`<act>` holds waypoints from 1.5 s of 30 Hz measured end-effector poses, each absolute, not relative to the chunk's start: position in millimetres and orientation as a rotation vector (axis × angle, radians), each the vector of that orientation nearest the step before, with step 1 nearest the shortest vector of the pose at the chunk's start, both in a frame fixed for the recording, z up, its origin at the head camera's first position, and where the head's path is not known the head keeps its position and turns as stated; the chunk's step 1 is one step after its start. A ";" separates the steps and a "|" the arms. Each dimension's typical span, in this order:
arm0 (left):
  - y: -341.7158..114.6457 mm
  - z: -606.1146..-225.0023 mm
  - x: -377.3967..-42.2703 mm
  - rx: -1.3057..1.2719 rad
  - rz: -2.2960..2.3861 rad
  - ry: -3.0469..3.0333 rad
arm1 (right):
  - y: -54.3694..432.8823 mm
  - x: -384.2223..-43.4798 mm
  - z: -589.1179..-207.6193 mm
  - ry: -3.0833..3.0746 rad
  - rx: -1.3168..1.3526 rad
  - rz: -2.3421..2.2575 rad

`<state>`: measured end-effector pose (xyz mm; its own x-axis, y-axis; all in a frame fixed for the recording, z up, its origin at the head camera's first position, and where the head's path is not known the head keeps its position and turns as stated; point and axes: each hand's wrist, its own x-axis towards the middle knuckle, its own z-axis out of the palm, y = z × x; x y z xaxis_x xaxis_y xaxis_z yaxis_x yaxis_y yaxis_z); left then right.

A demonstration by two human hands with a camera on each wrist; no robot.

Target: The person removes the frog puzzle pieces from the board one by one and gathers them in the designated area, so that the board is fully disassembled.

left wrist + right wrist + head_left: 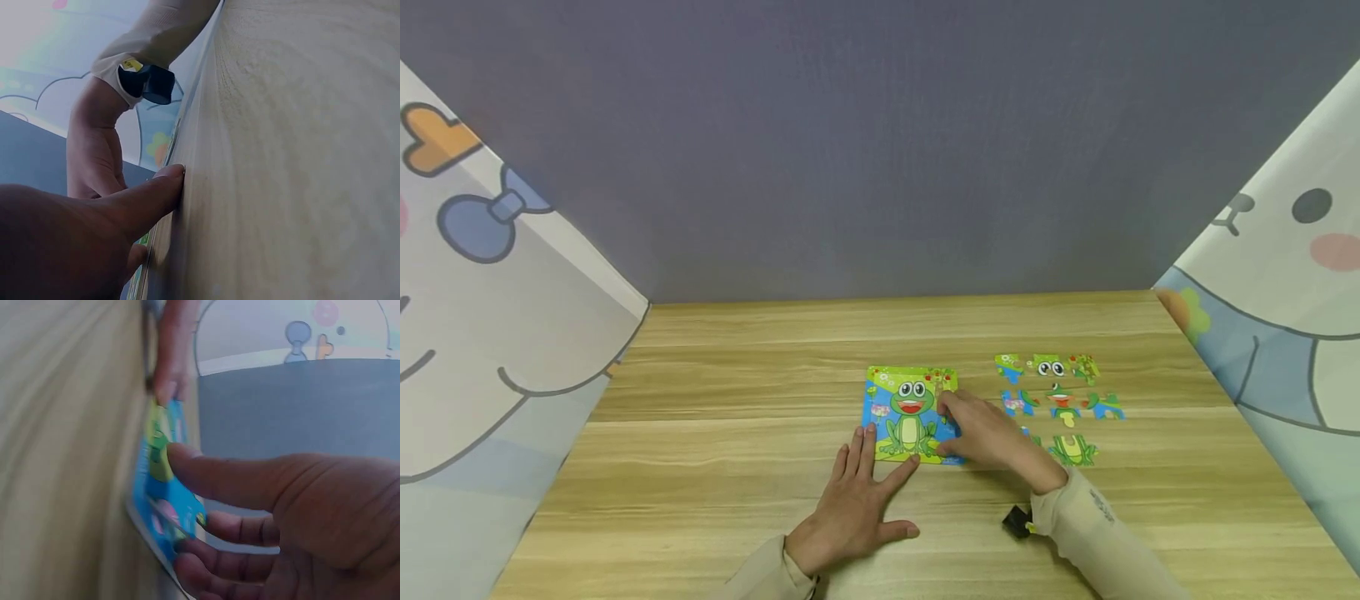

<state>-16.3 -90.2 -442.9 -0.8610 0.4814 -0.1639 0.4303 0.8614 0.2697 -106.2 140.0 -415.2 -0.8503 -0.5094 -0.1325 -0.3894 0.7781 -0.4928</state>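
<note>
A square frog puzzle board (910, 421) lies flat on the wooden table. My left hand (857, 504) rests beside it with fingers spread, fingertips at its left corner and near edge. In the left wrist view, the left thumb (153, 194) lies close along the tabletop. Over the board's right side, my right hand (985, 429) curls thumb and fingers around a blue puzzle piece (169, 515). That piece is mostly hidden by the hand in the head view; in the right wrist view its edge stands slightly tilted at the board's corner.
Loose puzzle pieces lie in rows right of the board, among them an eyes piece (1049, 367), a mouth piece (1063, 402) and a frog-body piece (1072, 451). The right forearm partly covers the nearest row. A grey wall (880, 150) rises behind the table.
</note>
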 end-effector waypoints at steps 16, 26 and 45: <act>-90.4 -442.9 -16.0 0.697 0.314 2.817 | 159.2 -118.1 -419.0 2.496 -0.879 -1.034; -90.2 -442.4 -18.2 0.703 0.318 2.815 | 164.2 -123.6 -422.4 2.394 -0.849 -1.182; -89.4 -442.0 -16.3 0.691 0.329 2.806 | 212.3 -122.5 -414.5 2.371 -0.763 -1.327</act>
